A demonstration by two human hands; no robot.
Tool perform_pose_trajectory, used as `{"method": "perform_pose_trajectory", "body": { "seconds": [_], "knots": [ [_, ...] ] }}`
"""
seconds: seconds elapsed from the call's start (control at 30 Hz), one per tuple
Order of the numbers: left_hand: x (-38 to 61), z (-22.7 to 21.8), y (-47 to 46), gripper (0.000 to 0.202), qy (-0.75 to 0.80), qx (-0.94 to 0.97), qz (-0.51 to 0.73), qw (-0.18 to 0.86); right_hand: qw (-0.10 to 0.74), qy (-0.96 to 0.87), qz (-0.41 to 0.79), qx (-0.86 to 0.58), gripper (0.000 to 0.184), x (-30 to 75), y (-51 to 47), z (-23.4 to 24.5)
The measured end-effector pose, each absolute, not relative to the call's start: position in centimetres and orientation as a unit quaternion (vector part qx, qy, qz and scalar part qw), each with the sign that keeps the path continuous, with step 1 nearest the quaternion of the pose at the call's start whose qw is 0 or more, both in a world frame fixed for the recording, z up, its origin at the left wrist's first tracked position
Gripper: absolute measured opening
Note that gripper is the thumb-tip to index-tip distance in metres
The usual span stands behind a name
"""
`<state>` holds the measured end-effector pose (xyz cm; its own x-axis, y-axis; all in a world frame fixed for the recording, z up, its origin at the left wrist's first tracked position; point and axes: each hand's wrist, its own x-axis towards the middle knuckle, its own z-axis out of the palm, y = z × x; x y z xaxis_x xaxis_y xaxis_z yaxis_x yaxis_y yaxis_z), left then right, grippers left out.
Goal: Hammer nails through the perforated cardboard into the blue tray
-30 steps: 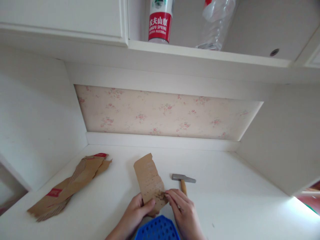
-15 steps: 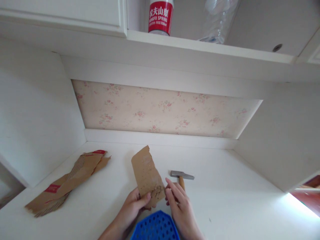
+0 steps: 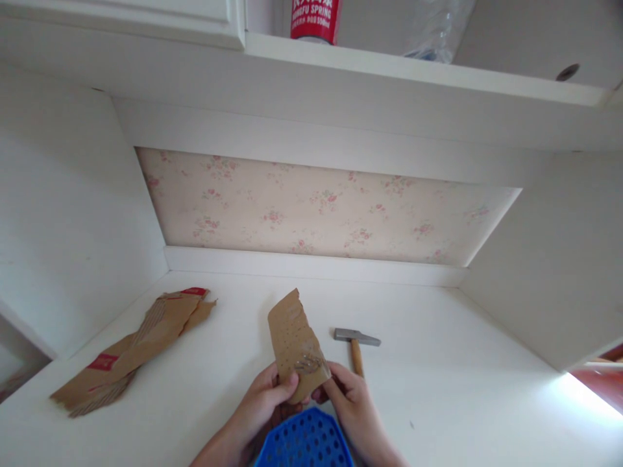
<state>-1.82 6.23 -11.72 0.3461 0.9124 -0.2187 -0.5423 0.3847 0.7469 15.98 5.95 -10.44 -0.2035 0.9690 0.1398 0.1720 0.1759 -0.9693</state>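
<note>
A torn piece of cardboard [image 3: 293, 331], dotted with small holes, is tilted up in front of me. Several small thin dark bits, possibly nails, lie clustered on its lower part. My left hand [image 3: 265, 395] grips its lower left side, thumb on the front face. At the lower right corner, my right hand [image 3: 345, 395] has its fingers closed around the edge, some of them hidden behind the cardboard. Just below both hands is a blue perforated plastic basket [image 3: 306, 438], cut off by the frame's bottom. A hammer [image 3: 357, 337] with a wooden handle lies beyond my right hand, its handle end hidden.
Torn cardboard strips [image 3: 141, 350] with red print lie on the white tabletop [image 3: 452, 389] at the left. White side panels and a floral back wall [image 3: 311, 211] enclose the space. Overhead, a shelf holds a red-labelled bottle [image 3: 314, 19] and clear plastic [image 3: 438, 29].
My right hand has moved from a pointing pose beside the cardboard to a hold on its lower right corner. The cardboard has shifted slightly right. The camera view has tipped down a little.
</note>
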Motion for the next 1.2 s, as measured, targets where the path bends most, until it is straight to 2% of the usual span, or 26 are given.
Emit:
{"method": "perform_pose_trajectory", "body": {
  "seconds": [0.27,0.43,0.63,0.77,0.9,1.1,1.2],
  "knots": [
    [-2.9,-11.9,7.1,0.028,0.374,0.169,0.567,0.714,0.389,-0.699,0.271,-0.535,0.031,17.3,6.9,-10.0],
    [-3.4,-12.1,7.7,0.016,0.398,0.178,0.57,0.696,0.359,-0.697,0.189,-0.59,0.034,18.1,7.3,-10.4],
    [-2.6,-12.7,7.3,0.027,0.414,0.227,0.536,0.7,0.248,-0.747,0.119,-0.605,0.032,17.6,6.6,-10.1],
    [-2.5,-12.9,7.4,0.035,0.418,0.253,0.524,0.698,0.212,-0.772,0.102,-0.591,0.032,17.3,6.5,-10.2],
    [-2.5,-12.7,7.4,0.046,0.419,0.28,0.511,0.696,0.241,-0.77,0.118,-0.579,0.027,17.4,6.7,-10.6],
    [-2.4,-12.5,7.3,0.053,0.417,0.333,0.487,0.692,0.398,-0.708,0.176,-0.556,0.035,17.2,6.4,-10.3],
    [-2.4,-12.8,7.3,0.055,0.417,0.362,0.473,0.686,0.428,-0.714,0.214,-0.511,0.031,16.7,6.0,-9.9]
  ]
}}
